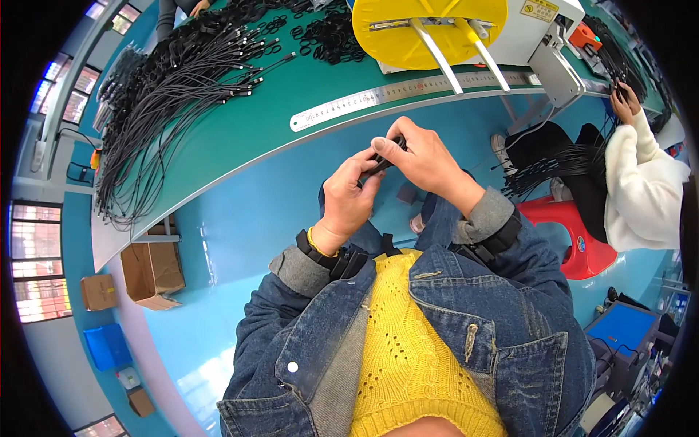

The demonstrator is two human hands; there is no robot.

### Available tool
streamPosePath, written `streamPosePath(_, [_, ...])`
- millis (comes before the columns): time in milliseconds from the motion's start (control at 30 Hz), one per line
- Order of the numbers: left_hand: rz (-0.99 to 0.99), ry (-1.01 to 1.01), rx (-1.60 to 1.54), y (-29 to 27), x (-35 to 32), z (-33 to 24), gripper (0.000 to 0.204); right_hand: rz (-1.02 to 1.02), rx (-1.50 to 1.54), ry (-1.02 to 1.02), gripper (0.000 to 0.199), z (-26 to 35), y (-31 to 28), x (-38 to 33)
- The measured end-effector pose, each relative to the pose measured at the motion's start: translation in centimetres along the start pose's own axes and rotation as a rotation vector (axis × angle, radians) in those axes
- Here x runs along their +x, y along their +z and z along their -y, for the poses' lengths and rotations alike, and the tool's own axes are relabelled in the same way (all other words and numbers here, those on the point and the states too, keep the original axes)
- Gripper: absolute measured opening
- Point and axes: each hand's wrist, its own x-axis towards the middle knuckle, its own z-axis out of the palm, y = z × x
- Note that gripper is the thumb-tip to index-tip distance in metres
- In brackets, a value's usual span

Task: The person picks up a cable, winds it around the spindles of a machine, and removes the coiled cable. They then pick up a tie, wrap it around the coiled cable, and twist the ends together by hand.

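In front of my body, just off the table's near edge, my left hand (348, 193) and my right hand (424, 156) meet on a small black coiled cable (379, 164). Fingers of both hands are closed round it and hide most of it. My right thumb presses along its upper side, while the left fingers grip its lower left part. On the green table (240, 146) ahead lies a steel ruler (378, 95). Black cables with metal plugs (175, 95) are heaped at the left, and several small coiled black cables (331, 36) lie at the far middle.
A machine with a yellow disc (429, 51) and two protruding rods overhangs the table's edge. At the right a person in a white fleece (644, 189) handles black cables beside a red stool (564, 247). Cardboard boxes (153, 266) stand at the lower left. Another person's sleeve (166, 18) shows far left.
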Motion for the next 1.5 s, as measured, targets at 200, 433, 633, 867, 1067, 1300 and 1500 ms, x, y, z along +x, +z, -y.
streamPosePath(200, [0.085, -0.067, -0.022, 0.0, -0.2, -0.1, 0.021, -0.102, -0.060, -0.008, 0.029, -0.3, 0.2, 0.2])
streamPosePath(433, [0.196, -0.382, -0.162, 0.3, 0.6, -1.4, 0.016, -0.091, -0.112, 0.061, 0.031, -1.4, 0.7, 0.9])
streamPosePath(633, [0.784, -0.795, 0.106, -0.5, 2.8, -1.2, 0.029, 0.054, -0.290, 0.147, 0.039, -0.9, 1.7, 0.7])
streamPosePath(867, [0.803, -0.886, -0.707, -1.9, 1.7, 0.7, 0.038, 0.162, -0.391, 0.218, 0.044, -2.4, 1.9, 1.5])
streamPosePath(1067, [0.499, -0.940, -1.105, -2.7, 1.4, 1.8, 0.034, 0.278, -0.253, 0.442, 0.059, -3.2, 1.9, 3.3])
streamPosePath(1300, [0.394, -0.902, -1.002, -2.8, 0.3, 3.3, 0.030, 0.342, -0.083, 0.520, 0.066, -3.0, 2.1, 3.5])
streamPosePath(1500, [0.350, -0.949, -1.148, -3.2, 0.7, 3.4, 0.025, 0.182, -0.135, -0.017, 0.052, -5.2, 2.4, 2.5])
